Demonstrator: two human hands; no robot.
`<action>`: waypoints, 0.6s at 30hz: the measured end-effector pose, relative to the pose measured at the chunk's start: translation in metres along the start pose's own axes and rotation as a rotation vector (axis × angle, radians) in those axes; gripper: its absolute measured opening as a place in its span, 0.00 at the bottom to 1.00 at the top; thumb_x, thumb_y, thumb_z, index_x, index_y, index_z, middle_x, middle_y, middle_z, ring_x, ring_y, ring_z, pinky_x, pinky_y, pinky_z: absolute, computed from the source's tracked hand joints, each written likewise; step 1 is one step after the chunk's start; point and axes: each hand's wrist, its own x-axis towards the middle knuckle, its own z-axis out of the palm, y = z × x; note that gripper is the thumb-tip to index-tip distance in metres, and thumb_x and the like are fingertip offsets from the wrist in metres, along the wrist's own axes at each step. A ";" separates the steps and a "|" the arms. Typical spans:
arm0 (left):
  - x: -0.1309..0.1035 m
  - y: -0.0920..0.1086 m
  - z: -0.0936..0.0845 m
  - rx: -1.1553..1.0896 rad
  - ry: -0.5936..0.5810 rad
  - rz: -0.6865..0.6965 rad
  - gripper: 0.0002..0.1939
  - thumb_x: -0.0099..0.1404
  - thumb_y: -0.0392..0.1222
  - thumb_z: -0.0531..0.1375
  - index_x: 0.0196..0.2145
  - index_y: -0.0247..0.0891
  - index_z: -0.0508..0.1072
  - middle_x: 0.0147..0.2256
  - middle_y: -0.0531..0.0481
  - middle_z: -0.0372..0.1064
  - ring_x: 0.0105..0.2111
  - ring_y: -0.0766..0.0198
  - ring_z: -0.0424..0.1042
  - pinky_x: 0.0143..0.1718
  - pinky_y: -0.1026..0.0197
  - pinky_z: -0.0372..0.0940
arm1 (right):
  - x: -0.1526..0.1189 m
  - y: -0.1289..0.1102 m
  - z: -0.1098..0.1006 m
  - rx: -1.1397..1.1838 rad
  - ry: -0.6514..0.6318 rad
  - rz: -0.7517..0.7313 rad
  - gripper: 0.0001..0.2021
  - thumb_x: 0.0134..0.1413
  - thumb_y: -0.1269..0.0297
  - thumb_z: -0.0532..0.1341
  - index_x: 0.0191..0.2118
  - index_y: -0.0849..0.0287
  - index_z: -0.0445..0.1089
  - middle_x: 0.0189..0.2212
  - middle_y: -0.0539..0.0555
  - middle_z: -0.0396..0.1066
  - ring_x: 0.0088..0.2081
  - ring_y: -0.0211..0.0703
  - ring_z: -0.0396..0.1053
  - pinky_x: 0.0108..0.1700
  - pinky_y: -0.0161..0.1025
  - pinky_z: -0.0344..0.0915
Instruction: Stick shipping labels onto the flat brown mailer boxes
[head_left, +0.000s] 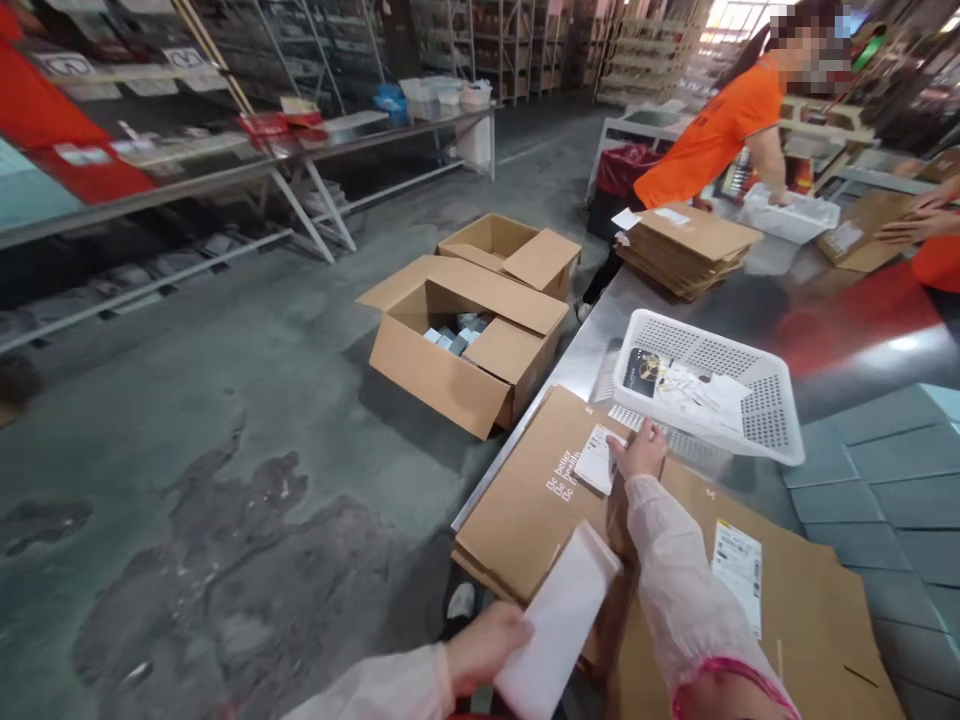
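My left hand is closed around a long white paper stack, held over the near edge of a flat cardboard carton. My right hand rests at the far right corner of that carton, which bears white lettering. The thumb touches the edge of a white printed label on it, with the other fingers apart and partly curled. Under my right forearm lies another flat carton bearing a shipping label. Just beyond my right hand is a white perforated basket holding papers and a black card.
Pale blue boxes are stacked at right. Two open cartons stand on the floor beyond the metal table. Farther along, a co-worker in orange leans over the table near stacked flat cartons; another person's hands touch a box.
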 end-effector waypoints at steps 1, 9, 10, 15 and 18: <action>-0.014 -0.004 -0.010 0.056 0.018 -0.022 0.23 0.43 0.61 0.63 0.19 0.36 0.67 0.19 0.52 0.61 0.21 0.65 0.59 0.25 0.61 0.52 | -0.006 -0.004 0.004 -0.044 -0.042 -0.055 0.37 0.53 0.56 0.60 0.64 0.73 0.51 0.65 0.72 0.44 0.66 0.62 0.39 0.64 0.57 0.35; -0.005 0.079 -0.068 1.035 0.700 0.214 0.23 0.66 0.53 0.50 0.51 0.38 0.69 0.48 0.40 0.68 0.45 0.53 0.71 0.43 0.58 0.61 | -0.156 -0.032 0.011 -0.319 -0.419 -0.587 0.35 0.60 0.49 0.47 0.66 0.68 0.47 0.68 0.64 0.39 0.68 0.56 0.32 0.66 0.56 0.31; 0.004 0.088 -0.067 1.141 0.700 0.171 0.22 0.65 0.52 0.52 0.51 0.36 0.69 0.49 0.38 0.67 0.45 0.51 0.71 0.42 0.58 0.62 | -0.177 -0.028 0.007 -0.299 -0.419 -0.606 0.33 0.61 0.51 0.47 0.66 0.67 0.48 0.67 0.63 0.41 0.68 0.54 0.33 0.66 0.55 0.32; 0.015 0.102 -0.054 1.242 0.635 0.187 0.13 0.63 0.42 0.54 0.37 0.31 0.74 0.42 0.36 0.71 0.42 0.47 0.73 0.38 0.56 0.63 | -0.236 -0.004 -0.005 -0.348 -0.191 -0.065 0.38 0.60 0.49 0.49 0.63 0.80 0.50 0.65 0.74 0.42 0.67 0.69 0.33 0.64 0.62 0.36; -0.004 0.108 -0.055 1.200 0.603 0.275 0.10 0.63 0.42 0.53 0.36 0.35 0.71 0.39 0.40 0.73 0.40 0.51 0.73 0.35 0.59 0.62 | -0.242 0.001 -0.011 -0.254 -0.167 0.005 0.39 0.60 0.47 0.47 0.65 0.78 0.47 0.67 0.70 0.38 0.67 0.68 0.28 0.65 0.63 0.34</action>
